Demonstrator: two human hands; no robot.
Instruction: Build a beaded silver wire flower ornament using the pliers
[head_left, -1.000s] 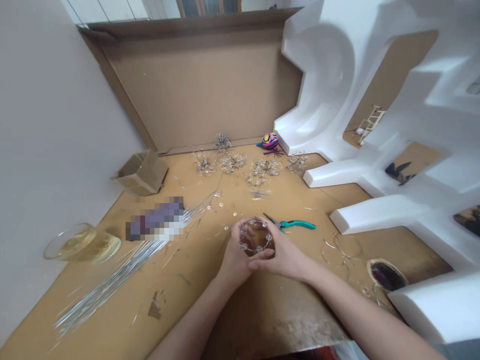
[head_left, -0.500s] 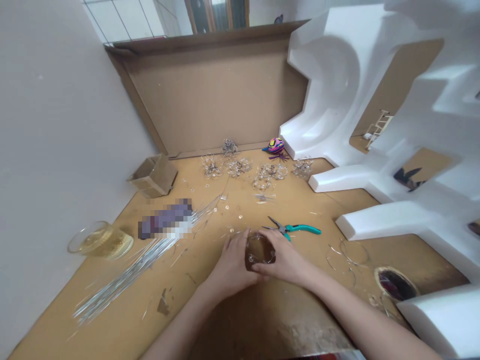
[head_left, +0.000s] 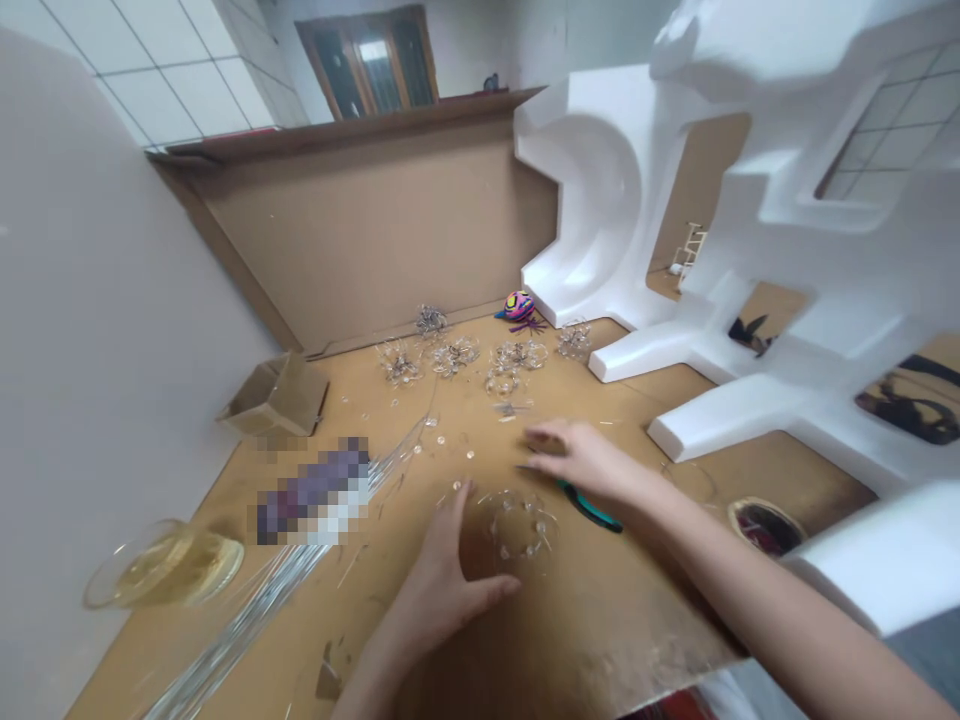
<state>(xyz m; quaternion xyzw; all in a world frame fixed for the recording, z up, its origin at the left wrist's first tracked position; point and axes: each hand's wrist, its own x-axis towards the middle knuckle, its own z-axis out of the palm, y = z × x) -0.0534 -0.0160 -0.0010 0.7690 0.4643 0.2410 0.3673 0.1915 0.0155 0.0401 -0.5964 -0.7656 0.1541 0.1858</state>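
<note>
A round wire ring with clear beads (head_left: 493, 530) lies on the tabletop in front of me. My left hand (head_left: 442, 580) rests at its left side, thumb and fingers spread apart, holding nothing. Beyond the ring, my right hand (head_left: 581, 458) hovers over the teal-handled pliers (head_left: 596, 510) with fingers bent and a gap between thumb and forefinger. It covers much of the pliers; one handle and a jaw tip show. Whether it touches them I cannot tell. Several loose clear beads (head_left: 441, 440) are scattered beyond my left hand.
Several beaded wire clusters (head_left: 455, 355) stand at the back near a colourful ball-like object (head_left: 518, 305). Left are a small cardboard box (head_left: 277, 395), a glass bowl (head_left: 169, 565) and a bundle of thin wires (head_left: 247, 630). White foam packing (head_left: 701, 425) borders the right; a round container (head_left: 765, 527) sits there.
Both hands have come off the beaded ring, which now lies between them. My right hand has moved forward to the pliers; my left hand has opened beside the ring. The view has shifted.
</note>
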